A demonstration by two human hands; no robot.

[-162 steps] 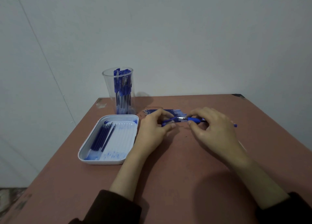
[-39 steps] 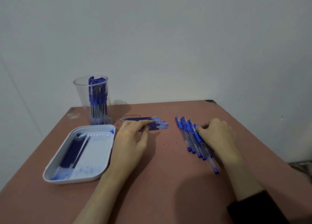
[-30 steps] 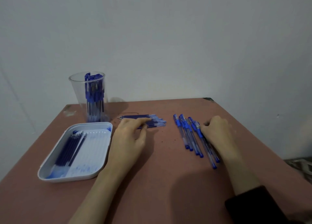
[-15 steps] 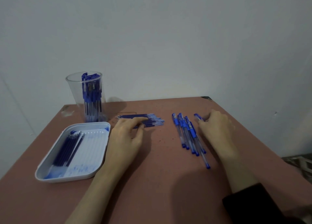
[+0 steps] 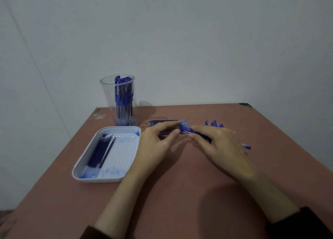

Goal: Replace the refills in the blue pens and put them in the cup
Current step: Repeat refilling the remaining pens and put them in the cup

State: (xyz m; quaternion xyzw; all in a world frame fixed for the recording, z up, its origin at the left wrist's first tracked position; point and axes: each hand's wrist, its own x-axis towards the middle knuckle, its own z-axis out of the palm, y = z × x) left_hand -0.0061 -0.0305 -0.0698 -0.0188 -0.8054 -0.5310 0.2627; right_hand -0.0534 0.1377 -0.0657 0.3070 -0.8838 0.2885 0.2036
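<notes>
Reddish worktop (image 5: 180, 202) against a grey wall (image 5: 180, 40). The right hand (image 5: 221, 145) grips a pen (image 5: 246, 146). The left hand (image 5: 155, 143) curls at its tip, hold unclear.

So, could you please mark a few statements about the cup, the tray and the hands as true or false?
1. The clear cup holds pens standing upright. True.
2. The white tray lies to the right of both hands. False: it lies to the left of the left hand.
3. The right hand grips a blue pen. True.
4. The tray holds nothing. False: dark refills lie in its left part.
</notes>
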